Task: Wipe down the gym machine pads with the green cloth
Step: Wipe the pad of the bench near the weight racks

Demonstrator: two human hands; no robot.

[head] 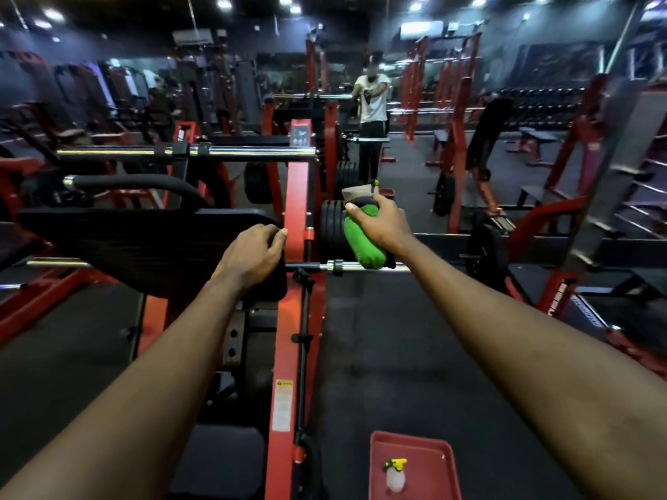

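Clenched in the right hand (384, 225), one bright green cloth (357, 243) was held bunched up, right of the machine's red post (296, 211). Left hand (252, 256) lay flat, fingers loose, on the black pad (144, 243). One red tray (415, 460) sat near, carrying one spray bottle (395, 472). Yellow warning label (283, 405) text was unreadable.

- One view only, from a camera worn on the person's head, wide-angle with curved edges.
- It faces forward and down along both outstretched forearms.
- Nearest below lies a red tray (411, 445); the black machine pad (144, 247) sits at arm's reach.
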